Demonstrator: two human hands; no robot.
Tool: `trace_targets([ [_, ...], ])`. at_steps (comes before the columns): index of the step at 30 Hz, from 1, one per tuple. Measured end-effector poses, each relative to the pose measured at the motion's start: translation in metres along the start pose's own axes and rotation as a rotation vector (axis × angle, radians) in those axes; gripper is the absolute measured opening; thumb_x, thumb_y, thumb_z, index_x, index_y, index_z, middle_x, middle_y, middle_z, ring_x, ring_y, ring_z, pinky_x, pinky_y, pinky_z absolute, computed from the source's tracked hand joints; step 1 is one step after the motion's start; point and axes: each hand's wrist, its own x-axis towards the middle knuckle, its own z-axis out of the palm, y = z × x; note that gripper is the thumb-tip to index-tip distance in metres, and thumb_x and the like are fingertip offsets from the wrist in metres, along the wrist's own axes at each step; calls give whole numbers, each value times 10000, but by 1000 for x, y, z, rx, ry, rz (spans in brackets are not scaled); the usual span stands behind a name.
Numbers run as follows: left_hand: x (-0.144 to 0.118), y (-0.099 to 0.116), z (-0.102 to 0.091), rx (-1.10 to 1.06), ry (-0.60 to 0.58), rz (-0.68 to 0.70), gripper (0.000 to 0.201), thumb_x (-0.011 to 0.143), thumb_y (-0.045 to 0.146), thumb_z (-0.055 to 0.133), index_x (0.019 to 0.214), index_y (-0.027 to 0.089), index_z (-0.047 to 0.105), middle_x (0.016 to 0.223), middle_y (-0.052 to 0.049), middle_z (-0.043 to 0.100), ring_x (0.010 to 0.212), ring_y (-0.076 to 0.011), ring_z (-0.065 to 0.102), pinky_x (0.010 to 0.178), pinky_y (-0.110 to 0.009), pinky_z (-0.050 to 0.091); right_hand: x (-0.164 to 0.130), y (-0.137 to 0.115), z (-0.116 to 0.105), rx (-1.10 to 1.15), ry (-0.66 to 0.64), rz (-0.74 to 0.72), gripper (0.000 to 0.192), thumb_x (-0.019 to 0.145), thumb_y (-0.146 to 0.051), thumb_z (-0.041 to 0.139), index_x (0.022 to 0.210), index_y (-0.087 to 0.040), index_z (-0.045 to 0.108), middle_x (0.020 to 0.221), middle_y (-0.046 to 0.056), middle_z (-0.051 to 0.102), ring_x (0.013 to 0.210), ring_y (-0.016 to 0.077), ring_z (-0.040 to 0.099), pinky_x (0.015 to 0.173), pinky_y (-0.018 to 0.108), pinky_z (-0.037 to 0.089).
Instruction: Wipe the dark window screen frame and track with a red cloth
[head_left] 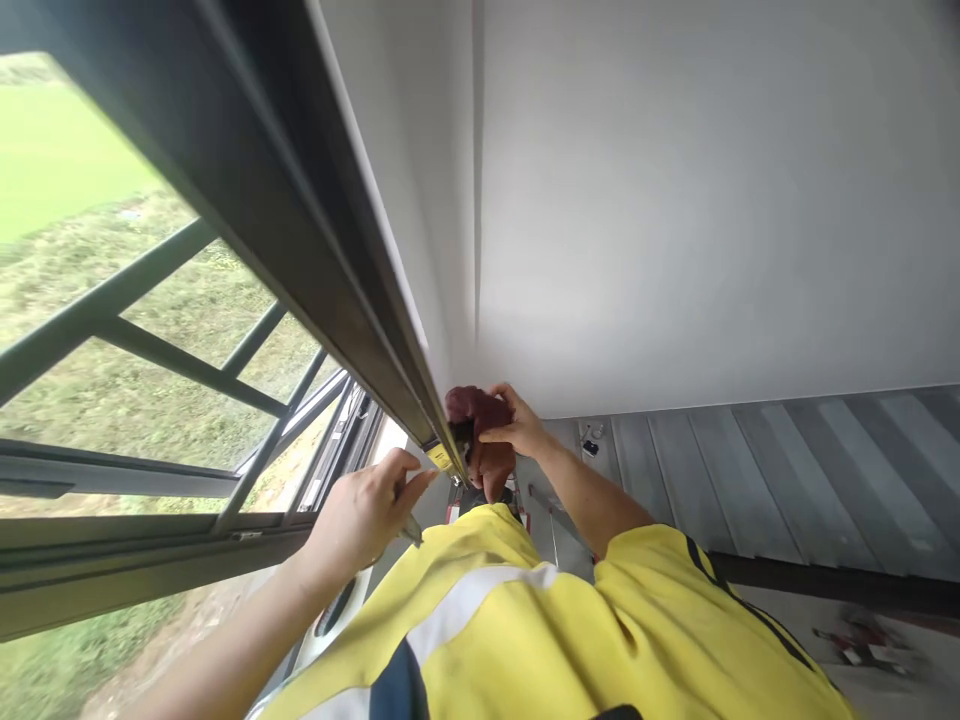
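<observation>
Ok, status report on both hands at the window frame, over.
Left hand pinching a small yellow piece at the dark window frame. Right hand gripping a dark red cloth against the frame's end. Nothing seen between the hands.

L hand, R hand — both pinched, raised

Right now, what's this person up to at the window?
A person in a yellow high-visibility top is working at the lower end of a dark window frame. The right hand grips a dark red cloth bunched against the frame's end. The left hand pinches something small beside a yellow tag there; what it holds is too small to tell.
</observation>
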Motion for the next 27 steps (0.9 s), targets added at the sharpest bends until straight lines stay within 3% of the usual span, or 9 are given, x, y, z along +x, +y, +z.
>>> trace_targets([
  [2, -2, -5, -1, 92, -48, -109, 492, 946, 643, 352, 770, 197, 462, 481, 37, 438, 403, -169, 469, 430, -274, 279, 3, -10, 3, -94, -236, 1, 549, 616, -354, 824, 1032, -233, 487, 920, -34, 602, 783, 127, 603, 747, 245, 489],
  [4, -6, -2, -6, 201, -124, -227, 548, 892, 717, 374, 712, 205, 445, 472, 25, 410, 408, -186, 456, 444, -288, 257, 0, -18, 13, -243, -295, -55, 447, 666, -353, 796, 997, -212, 530, 887, -35, 603, 770, 114, 589, 734, 224, 474],
  [10, -15, 22, -26, 330, -282, -505, 424, 852, 609, 524, 797, 189, 554, 542, -6, 472, 526, -217, 526, 504, -281, 274, -31, 9, 57, -588, 146, -327, 324, 761, -455, 709, 918, -194, 598, 813, 12, 641, 738, 133, 599, 744, 232, 472],
  [13, -14, 22, -32, 276, -277, -558, 379, 866, 556, 515, 811, 189, 590, 545, -6, 486, 524, -199, 510, 508, -272, 283, -31, 21, 61, -611, 222, -419, 289, 796, -443, 672, 921, -194, 595, 859, 48, 656, 802, 152, 617, 785, 247, 476],
  [15, -12, 17, -32, 229, -255, -548, 390, 868, 552, 502, 750, 193, 599, 510, -2, 465, 501, -185, 481, 502, -269, 282, -21, 14, 55, -556, 93, -362, 307, 800, -445, 664, 959, -194, 585, 889, 39, 656, 805, 144, 616, 771, 237, 475],
  [18, -11, 8, -30, 162, -236, -514, 446, 874, 560, 462, 641, 203, 594, 437, 2, 399, 440, -165, 412, 481, -273, 263, 0, -10, 47, -480, -248, -218, 357, 751, -457, 705, 952, -198, 563, 897, 0, 643, 781, 131, 599, 742, 226, 460],
  [20, -11, 3, -28, 140, -220, -491, 489, 875, 574, 438, 589, 203, 580, 417, -1, 376, 418, -155, 373, 475, -278, 251, 8, -22, 48, -482, -332, -156, 388, 709, -457, 737, 932, -201, 548, 866, -22, 632, 751, 127, 582, 730, 231, 448],
  [22, -13, 0, -26, 130, -180, -473, 520, 864, 605, 430, 564, 200, 558, 424, -4, 386, 422, -147, 360, 475, -278, 250, 6, -23, 57, -478, -245, -129, 418, 694, -474, 743, 937, -205, 535, 849, -24, 627, 734, 129, 576, 724, 238, 446],
  [27, -19, -3, -17, 124, -32, -500, 574, 795, 716, 476, 562, 192, 485, 475, -11, 440, 454, -146, 400, 480, -269, 270, -16, 15, 85, -235, 278, -117, 472, 652, -512, 745, 910, -221, 476, 846, 11, 610, 754, 156, 585, 745, 275, 476],
])
